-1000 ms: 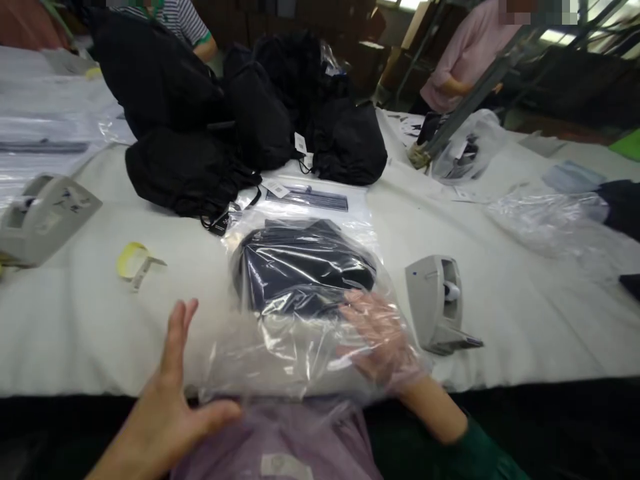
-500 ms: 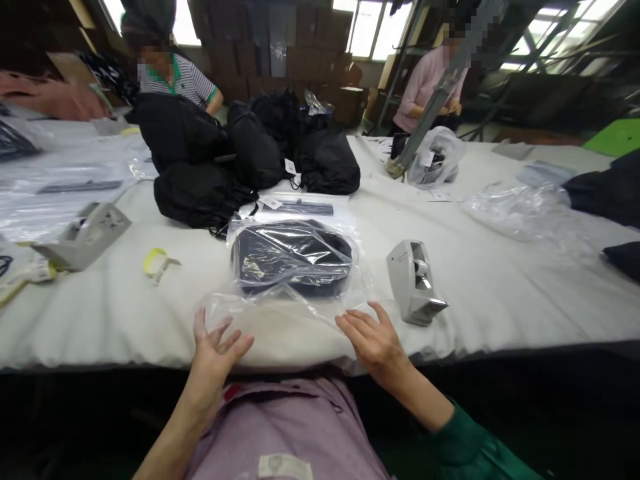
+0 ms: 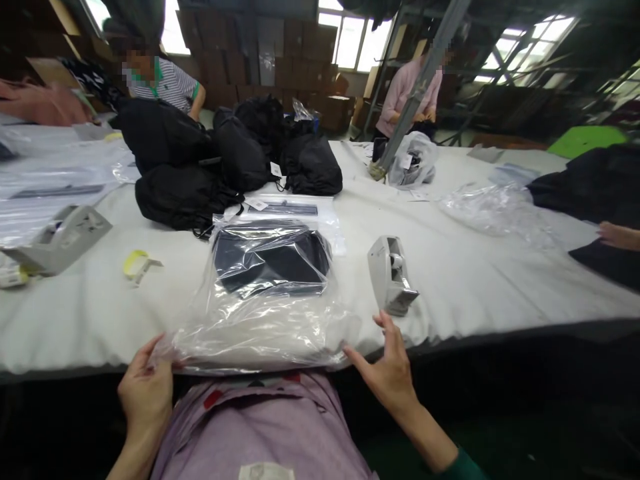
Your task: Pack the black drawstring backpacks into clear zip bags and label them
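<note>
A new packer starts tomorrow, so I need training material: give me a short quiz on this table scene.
1. True or false: the nearest tape dispenser stands right of the clear bag.
2. Which hand pinches the bag's near corner? A left, B right, C neither.
3. Fill in: the dark folded item lies ___ the bag.
Key: 1 true. 2 A: the left hand pinches; the right hand is open. 3 inside.

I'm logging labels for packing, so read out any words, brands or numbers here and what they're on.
Nothing is legible.
Hang tags on the black bags: too small.
Dark printed strip on the flat plastic sleeves: blurred.
Patch on the purple shirt: blurred.
Clear bag in the left hand: no print seen.
</note>
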Motion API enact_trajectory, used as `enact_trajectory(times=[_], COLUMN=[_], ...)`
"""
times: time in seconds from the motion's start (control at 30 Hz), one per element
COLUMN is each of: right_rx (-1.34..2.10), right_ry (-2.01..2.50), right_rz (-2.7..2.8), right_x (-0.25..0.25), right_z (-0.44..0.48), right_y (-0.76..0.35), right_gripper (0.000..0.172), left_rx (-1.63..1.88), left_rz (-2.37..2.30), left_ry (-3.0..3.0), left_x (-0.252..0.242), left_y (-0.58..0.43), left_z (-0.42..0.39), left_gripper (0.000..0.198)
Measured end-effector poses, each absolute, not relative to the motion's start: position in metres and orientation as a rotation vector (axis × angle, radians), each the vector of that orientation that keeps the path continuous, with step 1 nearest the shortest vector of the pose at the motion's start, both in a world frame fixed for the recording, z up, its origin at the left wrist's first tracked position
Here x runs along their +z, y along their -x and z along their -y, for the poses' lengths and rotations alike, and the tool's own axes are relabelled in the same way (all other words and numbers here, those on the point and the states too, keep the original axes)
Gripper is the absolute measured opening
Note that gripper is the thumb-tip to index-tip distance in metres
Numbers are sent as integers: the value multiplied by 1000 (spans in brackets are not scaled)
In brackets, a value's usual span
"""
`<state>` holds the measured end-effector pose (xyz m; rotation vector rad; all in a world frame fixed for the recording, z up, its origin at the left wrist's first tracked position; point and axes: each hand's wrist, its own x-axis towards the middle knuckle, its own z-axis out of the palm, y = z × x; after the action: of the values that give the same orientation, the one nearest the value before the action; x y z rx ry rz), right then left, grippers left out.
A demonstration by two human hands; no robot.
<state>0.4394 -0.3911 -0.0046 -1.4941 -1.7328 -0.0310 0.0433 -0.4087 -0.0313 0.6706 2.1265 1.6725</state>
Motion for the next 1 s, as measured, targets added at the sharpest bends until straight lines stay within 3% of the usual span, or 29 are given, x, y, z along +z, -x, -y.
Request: enact_trajectory(times=[0.03, 0.13, 0.23, 0.47, 0.63, 0.83, 0.9, 1.0], right_rx=[85, 431, 525, 443, 678, 596, 535, 526], right_ry=[1577, 1639, 1662, 1685, 1625, 1783, 1803, 1728], right_rz=[1658, 1630, 1572, 1364, 1365, 1232, 1202, 1199], right_x=[-2, 3, -2, -3, -8, -30, -30, -24], right_z=[382, 364, 373, 414, 424, 434, 434, 429], right_y=[-436, -432, -442, -455, -445, -448, -450, -447], right_gripper=[76, 42, 33, 30, 29, 37, 36, 31], left_rx=[1642, 1631, 1636, 1649, 1625, 1380, 1282, 1445], left_rz=[-2182, -2280, -2221, -1979, -1963, -1995, -1972, -2054], left_ry=[-737, -814, -705, -540, -532, -625, -777, -1149], left_x=[-27, -16, -22, -57, -52, -67, -52, 3], left_y=[-41, -32, -18, 12, 20, 27, 35, 30], left_z=[412, 413, 415, 432, 436, 458, 460, 432], left_gripper=[49, 41, 42, 40, 36, 49, 57, 59])
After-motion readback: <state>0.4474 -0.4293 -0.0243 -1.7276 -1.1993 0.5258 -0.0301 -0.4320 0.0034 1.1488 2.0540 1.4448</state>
